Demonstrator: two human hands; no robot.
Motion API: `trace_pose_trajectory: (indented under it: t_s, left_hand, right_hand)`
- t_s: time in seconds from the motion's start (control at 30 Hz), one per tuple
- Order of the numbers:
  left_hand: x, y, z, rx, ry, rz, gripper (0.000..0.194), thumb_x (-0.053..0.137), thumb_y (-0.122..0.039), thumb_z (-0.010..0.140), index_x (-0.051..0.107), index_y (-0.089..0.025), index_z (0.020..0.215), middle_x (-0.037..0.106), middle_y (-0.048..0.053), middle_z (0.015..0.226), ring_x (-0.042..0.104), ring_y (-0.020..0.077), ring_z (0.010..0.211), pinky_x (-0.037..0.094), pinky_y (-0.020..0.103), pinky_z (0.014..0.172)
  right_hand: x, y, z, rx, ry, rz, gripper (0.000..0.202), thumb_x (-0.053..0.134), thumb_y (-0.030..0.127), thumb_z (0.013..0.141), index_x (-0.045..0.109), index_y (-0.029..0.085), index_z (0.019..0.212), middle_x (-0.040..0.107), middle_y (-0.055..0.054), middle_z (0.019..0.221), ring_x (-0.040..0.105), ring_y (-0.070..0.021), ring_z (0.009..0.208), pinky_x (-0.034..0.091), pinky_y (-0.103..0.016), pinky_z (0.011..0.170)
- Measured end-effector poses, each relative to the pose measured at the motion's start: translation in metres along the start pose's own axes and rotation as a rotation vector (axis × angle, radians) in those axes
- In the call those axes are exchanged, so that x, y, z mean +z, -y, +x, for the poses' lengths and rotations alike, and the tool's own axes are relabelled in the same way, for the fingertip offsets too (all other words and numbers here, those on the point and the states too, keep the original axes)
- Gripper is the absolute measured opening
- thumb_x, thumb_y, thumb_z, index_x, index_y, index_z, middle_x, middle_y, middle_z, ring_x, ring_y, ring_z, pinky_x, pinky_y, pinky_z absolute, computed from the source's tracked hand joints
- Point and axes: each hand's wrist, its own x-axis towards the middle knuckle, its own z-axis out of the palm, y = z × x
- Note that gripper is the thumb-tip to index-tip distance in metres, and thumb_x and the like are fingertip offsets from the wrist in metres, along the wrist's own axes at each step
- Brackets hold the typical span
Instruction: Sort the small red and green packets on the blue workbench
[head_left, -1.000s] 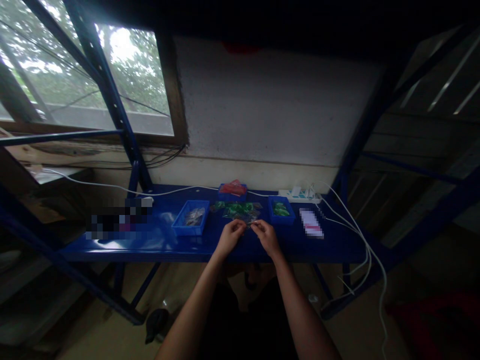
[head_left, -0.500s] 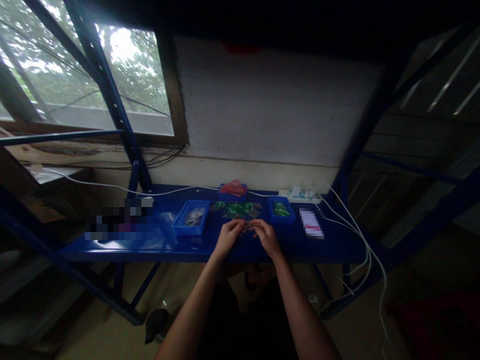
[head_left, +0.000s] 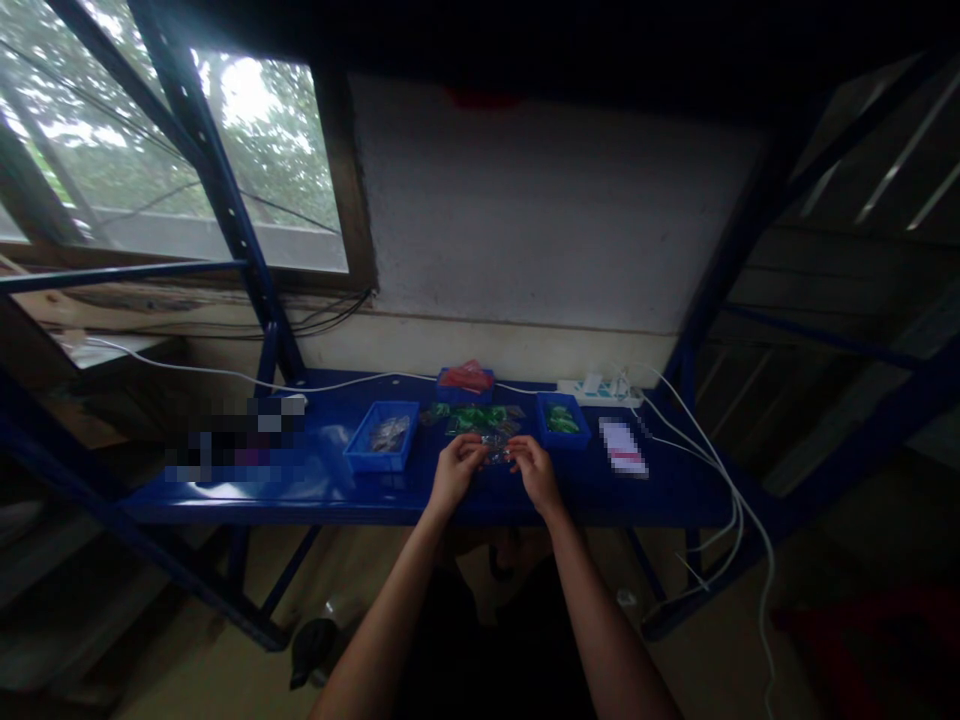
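Both of my hands hold a small clear plastic bag [head_left: 496, 450] over the front half of the blue table. My left hand [head_left: 456, 472] pinches its left side; my right hand [head_left: 536, 472] pinches the right side. The bag is stretched between them and looks shiny; any contents are too small to make out. Just behind the hands lie several clear bags with green contents [head_left: 476, 417]. Left of my hands stands a blue bin [head_left: 358, 460] with clear packets [head_left: 390, 433] in it. To the right, another blue bin [head_left: 564, 438] holds green pieces [head_left: 561, 419].
A small blue bin with red plastic [head_left: 466, 376] stands at the back. A white power strip [head_left: 600, 392] lies back right, its cables [head_left: 731, 480] hanging over the right end. A phone [head_left: 622, 446] lies at right. Blurred-out items [head_left: 240, 440] sit at left.
My hands have moved slightly apart, and the clear bag between them now shows flatter and wider. The bins and the bags behind have not moved.
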Motion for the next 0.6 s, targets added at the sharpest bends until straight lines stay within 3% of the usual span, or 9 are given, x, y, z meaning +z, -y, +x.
trace_pose_trajectory:
  t_s: [0.13,0.23,0.37,0.47,0.53,0.6]
  left_hand:
    - [-0.006,-0.008,0.005,0.056,-0.071,0.044,0.033,0.072,-0.042,0.059,0.058,-0.014,0.073,0.063,0.000,0.057,0.060,0.0146,0.054,0.044,0.023,0.050]
    - [-0.026,-0.027,0.012,0.193,-0.204,0.209,0.028,0.065,-0.041,0.067,0.059,-0.015,0.073,0.063,0.000,0.062,0.060,0.0149,0.059,0.045,0.024,0.055]
    - [-0.067,-0.057,0.021,0.341,-0.429,0.709,0.022,0.054,-0.036,0.077,0.062,-0.016,0.081,0.065,0.006,0.077,0.061,0.0197,0.072,0.046,0.030,0.067]
    - [-0.081,-0.068,0.018,0.361,-0.547,1.148,0.024,0.049,-0.029,0.081,0.064,-0.015,0.095,0.065,0.012,0.095,0.057,0.0287,0.094,0.042,0.040,0.081]
    - [-0.074,-0.065,0.013,0.377,-0.495,1.314,0.026,0.046,-0.027,0.084,0.063,-0.016,0.101,0.064,0.014,0.102,0.055,0.0302,0.100,0.040,0.042,0.085]
    - [-0.056,-0.056,0.009,0.405,-0.276,1.395,0.025,0.044,-0.025,0.087,0.063,-0.016,0.099,0.063,0.012,0.102,0.055,0.0278,0.099,0.041,0.038,0.086]
  right_hand:
    - [0.000,0.001,0.000,0.017,-0.021,-0.022,0.019,0.047,0.020,0.072,0.059,0.019,0.086,0.066,-0.005,0.082,0.063,-0.0163,0.071,0.047,-0.022,0.051]
    - [0.000,0.002,0.000,0.029,-0.014,-0.035,0.016,0.049,0.022,0.073,0.059,0.019,0.086,0.066,-0.005,0.081,0.063,-0.0171,0.072,0.047,-0.023,0.051]
    - [0.000,0.002,-0.001,0.022,0.006,-0.057,0.015,0.050,0.024,0.075,0.060,0.019,0.085,0.067,-0.005,0.080,0.063,-0.0174,0.072,0.047,-0.023,0.052]
    - [-0.001,0.001,-0.001,0.027,0.020,-0.070,0.015,0.049,0.024,0.075,0.060,0.019,0.084,0.067,-0.005,0.080,0.063,-0.0171,0.071,0.046,-0.023,0.053]
    - [-0.001,0.002,-0.002,0.030,0.023,-0.077,0.015,0.049,0.025,0.076,0.060,0.019,0.084,0.067,-0.005,0.080,0.063,-0.0170,0.071,0.046,-0.023,0.053]
    - [0.000,0.002,-0.002,0.030,0.018,-0.087,0.015,0.049,0.025,0.076,0.060,0.019,0.084,0.067,-0.005,0.080,0.063,-0.0168,0.071,0.046,-0.023,0.053]
